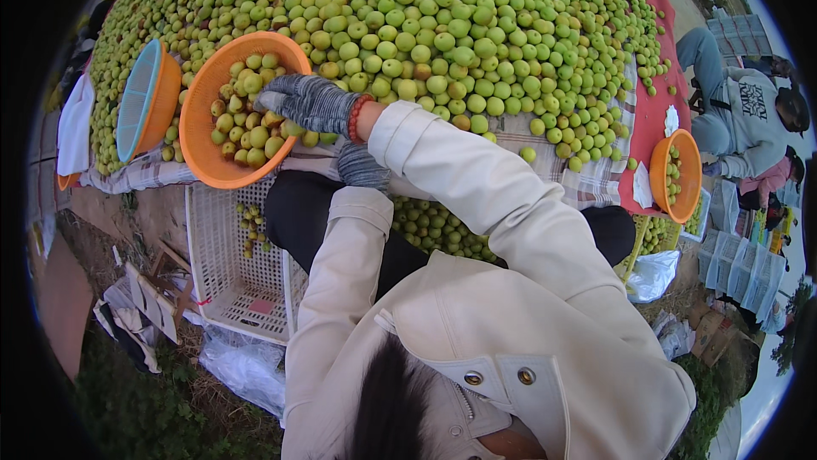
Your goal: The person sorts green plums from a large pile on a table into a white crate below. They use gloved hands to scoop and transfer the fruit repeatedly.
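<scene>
My right hand (306, 102), in a grey knit glove with a red bead bracelet at the wrist, reaches over the rim of an orange plastic basket (198, 122). Its fingers are at the yellow-green and browned round fruits (246, 134) inside; whether they grip one is hidden. My left hand (362, 166), gloved alike, is lower, beneath my right wrist and near the cloth's edge. Its fingers are hidden. Beyond both hands spreads a large heap of small round green fruits (447, 32) on a plaid cloth (517, 131).
At left, a blue-rimmed sieve (137, 99) leans with an orange basket. A white plastic crate (217, 268) below holds a few fruits. More green fruits (440, 227) lie between my legs. Another orange basket (686, 173) is at right, near a seated person (743, 102) in grey.
</scene>
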Demonstrator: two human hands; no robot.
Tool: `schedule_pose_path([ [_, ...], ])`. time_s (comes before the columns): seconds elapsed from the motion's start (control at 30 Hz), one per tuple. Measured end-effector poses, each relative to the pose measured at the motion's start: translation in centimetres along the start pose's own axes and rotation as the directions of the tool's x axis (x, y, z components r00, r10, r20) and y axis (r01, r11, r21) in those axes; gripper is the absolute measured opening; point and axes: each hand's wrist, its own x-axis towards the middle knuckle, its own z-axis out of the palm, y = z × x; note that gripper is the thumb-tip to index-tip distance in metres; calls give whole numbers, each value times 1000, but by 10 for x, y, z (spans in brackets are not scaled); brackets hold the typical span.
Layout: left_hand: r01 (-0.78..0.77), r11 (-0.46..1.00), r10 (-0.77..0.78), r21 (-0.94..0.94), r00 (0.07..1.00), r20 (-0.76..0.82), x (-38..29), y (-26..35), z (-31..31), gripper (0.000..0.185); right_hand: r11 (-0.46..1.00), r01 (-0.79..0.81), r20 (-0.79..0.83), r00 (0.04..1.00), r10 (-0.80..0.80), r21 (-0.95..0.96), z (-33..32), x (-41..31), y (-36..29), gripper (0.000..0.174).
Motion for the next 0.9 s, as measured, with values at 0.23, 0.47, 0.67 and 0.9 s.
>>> schedule_pose_path([
  [0.23, -201, 974, 170, -103, 953, -251, -20, 13, -30, 32, 401, -337, -397, 915, -75, -852, -142, 19, 74, 33],
  [0.47, -130, 991, 119, -38, 971, -207, -20, 24, -39, 31, 285, -309, -271, 948, 165, -908, -200, -78, 106, 36],
  [0.67, -191, 969, 135, -158, 940, -313, -17, 22, -34, 33, 398, -255, -195, 963, 185, -881, -154, -163, 75, 44],
  [0.9, -216, 971, 127, -105, 832, -539, -21, 25, -35, 40, 605, -77, -173, 980, -101, -792, -89, -91, 53, 48],
])
